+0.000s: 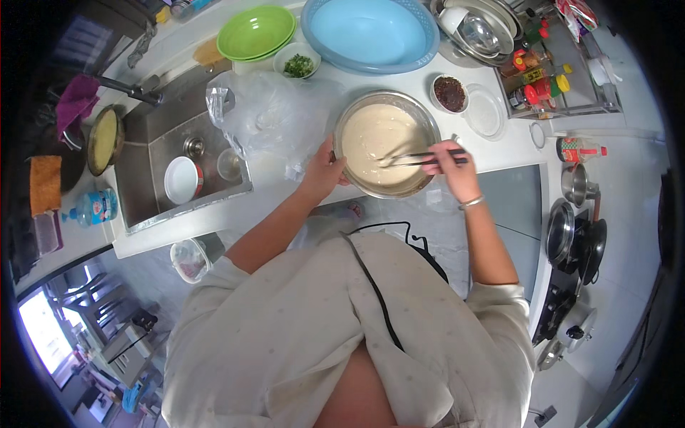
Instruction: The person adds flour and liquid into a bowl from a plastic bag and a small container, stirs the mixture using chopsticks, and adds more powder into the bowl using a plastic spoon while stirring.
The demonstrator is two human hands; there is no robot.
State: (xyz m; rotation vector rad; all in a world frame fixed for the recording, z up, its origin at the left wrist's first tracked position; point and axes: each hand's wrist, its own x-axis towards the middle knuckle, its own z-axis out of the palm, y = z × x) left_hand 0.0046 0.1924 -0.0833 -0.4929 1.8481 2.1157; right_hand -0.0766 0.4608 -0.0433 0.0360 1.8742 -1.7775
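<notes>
A stainless steel bowl [434, 120] of pale, smooth batter [369, 134] stands at the counter's front edge, partly overhanging it. With fingers and thumb on its rim, my left hand [326, 168] grips the bowl from the left. Dark chopsticks [423, 159] are held in my right hand [451, 166], and their tips dip into the batter near the bowl's middle. Left of the bowl lies a crumpled clear plastic bag [273, 117]. Behind it to the right sits a small white bowl of dark red chili flakes or sauce [449, 93], beside a clear plastic lid [484, 111].
A blue plastic basin [372, 32], green bowls [254, 32] and a bowl of chopped greens [298, 64] line the back. The steel sink [160, 144] on the left holds a white tub [181, 181]. Bottles fill a rack [567, 109] at right; a gas stove [554, 310] lies beyond.
</notes>
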